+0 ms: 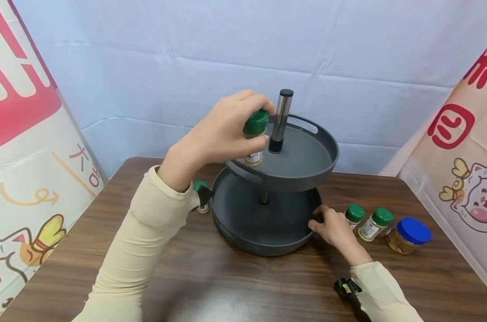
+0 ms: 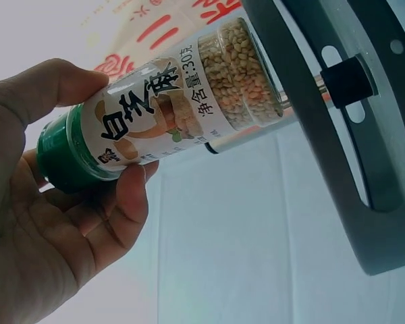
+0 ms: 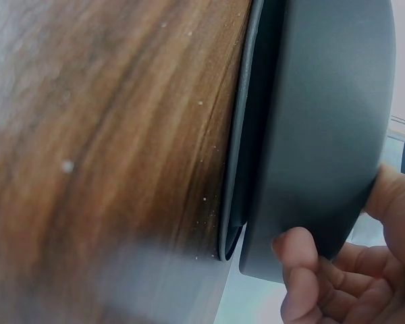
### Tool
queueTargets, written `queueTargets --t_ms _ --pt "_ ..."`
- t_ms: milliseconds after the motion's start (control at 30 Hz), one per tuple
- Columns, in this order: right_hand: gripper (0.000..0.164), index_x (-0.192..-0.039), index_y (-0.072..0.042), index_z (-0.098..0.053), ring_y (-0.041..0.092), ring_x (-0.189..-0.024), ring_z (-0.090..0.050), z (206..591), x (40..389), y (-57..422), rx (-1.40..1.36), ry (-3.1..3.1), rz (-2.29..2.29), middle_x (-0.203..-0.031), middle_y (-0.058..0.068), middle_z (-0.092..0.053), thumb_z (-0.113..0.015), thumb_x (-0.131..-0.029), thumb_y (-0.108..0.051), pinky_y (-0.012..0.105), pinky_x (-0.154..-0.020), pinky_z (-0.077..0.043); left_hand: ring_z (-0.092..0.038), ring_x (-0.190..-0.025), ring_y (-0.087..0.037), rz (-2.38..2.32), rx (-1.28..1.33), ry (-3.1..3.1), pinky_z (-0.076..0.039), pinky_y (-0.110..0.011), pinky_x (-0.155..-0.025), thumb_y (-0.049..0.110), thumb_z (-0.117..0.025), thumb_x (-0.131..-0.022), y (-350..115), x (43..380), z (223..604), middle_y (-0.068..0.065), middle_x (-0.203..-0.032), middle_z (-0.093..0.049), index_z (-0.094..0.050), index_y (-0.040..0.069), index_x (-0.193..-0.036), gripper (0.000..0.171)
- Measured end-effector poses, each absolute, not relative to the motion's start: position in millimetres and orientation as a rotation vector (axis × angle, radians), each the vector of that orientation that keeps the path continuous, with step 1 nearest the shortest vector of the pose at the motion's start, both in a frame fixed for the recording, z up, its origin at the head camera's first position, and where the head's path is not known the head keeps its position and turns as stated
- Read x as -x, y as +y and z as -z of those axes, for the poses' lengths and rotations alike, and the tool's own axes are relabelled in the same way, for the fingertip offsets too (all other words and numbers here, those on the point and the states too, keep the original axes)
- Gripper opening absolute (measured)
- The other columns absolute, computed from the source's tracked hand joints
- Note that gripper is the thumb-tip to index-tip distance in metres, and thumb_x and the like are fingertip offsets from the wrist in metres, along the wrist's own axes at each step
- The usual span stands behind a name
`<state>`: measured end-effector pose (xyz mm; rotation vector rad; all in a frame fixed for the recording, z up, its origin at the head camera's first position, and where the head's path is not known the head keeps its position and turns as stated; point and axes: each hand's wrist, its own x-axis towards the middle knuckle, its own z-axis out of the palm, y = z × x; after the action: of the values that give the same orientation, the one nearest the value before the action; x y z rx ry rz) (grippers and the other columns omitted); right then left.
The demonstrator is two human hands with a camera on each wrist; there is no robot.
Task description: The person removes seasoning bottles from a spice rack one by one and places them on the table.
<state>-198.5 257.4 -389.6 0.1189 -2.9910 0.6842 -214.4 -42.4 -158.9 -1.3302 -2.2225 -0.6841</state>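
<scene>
My left hand (image 1: 221, 129) holds a spice jar of sesame seeds (image 2: 172, 101) with a green cap, thumb on one side and fingers on the other. Its clear end, full of pale seeds, points down over the near left rim of the upper tray (image 1: 307, 154). That tray belongs to a dark grey two-tier tray stand with a metal centre post (image 1: 281, 118). Down at the right side of the lower tray (image 1: 263, 223), my right hand (image 1: 336, 228) grips the wall; the right wrist view shows fingertips against its outer face (image 3: 324, 135). Both tiers show bare floors.
Right of the stand are two green-capped spice jars (image 1: 372, 228) and a wider jar with a blue lid (image 1: 414, 230). Another green-capped jar (image 1: 203, 208) stands to the left, partly behind my left wrist. The wooden table (image 1: 227, 286) backs onto a pale cloth (image 1: 187, 58).
</scene>
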Motion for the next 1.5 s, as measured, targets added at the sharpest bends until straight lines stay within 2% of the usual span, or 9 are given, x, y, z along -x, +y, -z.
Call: queueTargets --t_ms 700,1200,1500 --pt "0.036 -0.106 0.004 -0.057 0.018 -0.052 -0.047 388 200 257 -0.116 -3.008 -0.715 -0.066 0.008 -0.06 -0.057 -0.08 -0.02 0.038 -0.053 -0.045 -0.045 -0.072 -0.013 0.703 1.214 -2.219 -0.043 -0.031 -0.062 0.017 -0.063 -0.079 -77 204 169 -0.006 -0.101 -0.057 -0.058 0.004 -0.104 0.029" --pt "0.036 -0.107 0.004 -0.057 0.018 -0.05 -0.046 390 199 257 -0.116 -3.011 -0.718 -0.062 0.006 -0.057 -0.057 -0.08 -0.02 0.037 -0.052 -0.044 -0.046 -0.064 -0.012 0.673 1.164 -2.301 -0.045 -0.03 -0.055 0.02 -0.067 -0.077 -100 198 184 -0.003 -0.092 -0.054 -0.058 0.006 -0.1 0.029" --pt "0.035 -0.106 0.003 -0.057 0.019 -0.052 -0.047 390 200 259 -0.123 -2.995 -0.701 -0.063 0.006 -0.058 -0.057 -0.079 -0.02 0.039 -0.054 -0.045 -0.049 -0.073 -0.014 0.605 1.115 -2.474 -0.048 -0.032 -0.061 0.019 -0.072 -0.074 -109 201 198 -0.004 -0.093 -0.055 -0.058 0.008 -0.099 0.031"
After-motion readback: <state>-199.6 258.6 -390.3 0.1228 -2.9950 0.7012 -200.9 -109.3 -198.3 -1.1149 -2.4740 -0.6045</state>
